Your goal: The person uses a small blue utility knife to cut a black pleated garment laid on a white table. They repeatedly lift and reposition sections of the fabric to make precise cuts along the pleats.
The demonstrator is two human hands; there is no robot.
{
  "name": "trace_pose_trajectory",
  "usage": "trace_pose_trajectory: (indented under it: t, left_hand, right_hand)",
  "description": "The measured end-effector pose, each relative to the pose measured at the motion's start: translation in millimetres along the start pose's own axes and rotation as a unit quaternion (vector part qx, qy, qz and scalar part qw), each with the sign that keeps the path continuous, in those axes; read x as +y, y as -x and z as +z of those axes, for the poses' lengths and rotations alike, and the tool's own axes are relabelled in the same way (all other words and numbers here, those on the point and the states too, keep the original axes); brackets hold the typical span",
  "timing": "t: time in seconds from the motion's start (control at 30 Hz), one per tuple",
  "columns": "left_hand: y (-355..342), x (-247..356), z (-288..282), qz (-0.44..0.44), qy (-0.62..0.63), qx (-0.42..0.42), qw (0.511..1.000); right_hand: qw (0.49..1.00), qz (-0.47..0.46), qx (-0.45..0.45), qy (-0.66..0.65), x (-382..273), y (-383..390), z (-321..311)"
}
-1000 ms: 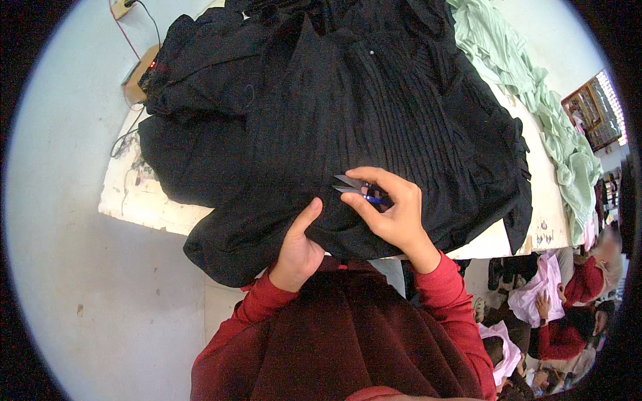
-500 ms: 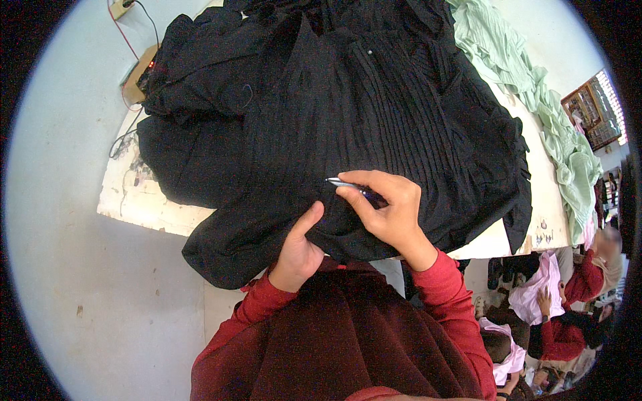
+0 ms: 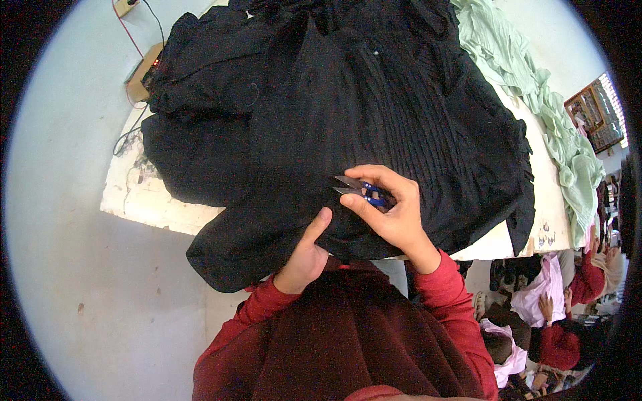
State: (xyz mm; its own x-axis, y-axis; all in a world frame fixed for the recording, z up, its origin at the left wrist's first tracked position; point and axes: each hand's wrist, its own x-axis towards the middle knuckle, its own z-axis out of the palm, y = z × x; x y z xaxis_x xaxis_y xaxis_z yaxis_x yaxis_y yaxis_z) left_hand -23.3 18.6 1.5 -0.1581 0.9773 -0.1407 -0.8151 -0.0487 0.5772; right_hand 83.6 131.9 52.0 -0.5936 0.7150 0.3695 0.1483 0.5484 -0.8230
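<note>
A black pleated garment (image 3: 281, 140) is spread in a thick heap in front of me. My right hand (image 3: 394, 207) is closed on small thread snips (image 3: 371, 194) with blue handles, held over the cloth. Their two pointed blades are parted and have no cloth between them. At the garment's near edge, my left hand (image 3: 306, 260) has its thumb stretched on top of the black fabric. Its other fingers are hidden beneath the cloth, which lies between them and the thumb.
The garment lies on a pale, worn table (image 3: 157, 200). Light green cloth (image 3: 562, 147) runs along the table's right side. A brown box with cables (image 3: 144, 73) is at the far left. At lower right, other people handle pink cloth (image 3: 540, 294).
The snips have turned in my right hand, and their blades now show spread apart instead of together. My left hand keeps its place at the cloth's edge. The view has shifted slightly.
</note>
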Motion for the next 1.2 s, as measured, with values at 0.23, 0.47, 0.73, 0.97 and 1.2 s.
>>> trace_pose_trajectory:
  t: [0.23, 0.47, 0.73, 0.97, 1.2]
  left_hand:
    - [0.4, -5.7, -4.0, 0.004, -0.032, -0.001, 0.999]
    - [-0.6, -12.2, -8.7, 0.048, -0.063, 0.037, 0.996]
    - [5.3, -20.8, -40.6, 0.132, -0.060, -0.145, 0.979]
    - [1.0, 6.7, -6.7, 0.091, -0.081, 0.094, 0.988]
    - [-6.5, 5.4, -22.5, 0.047, 0.095, -0.016, 0.994]
  right_hand:
    - [0.983, -0.121, -0.018, 0.134, -17.1, -8.4, -5.9]
    - [0.981, -0.110, -0.021, 0.158, -24.4, -6.9, -11.0]
    - [0.995, -0.082, -0.055, 0.000, -0.5, 18.0, 23.4]
    - [0.990, -0.114, -0.038, -0.077, 30.7, 38.1, 48.0]
    - [0.996, -0.057, -0.033, -0.059, 11.7, 22.8, 18.5]
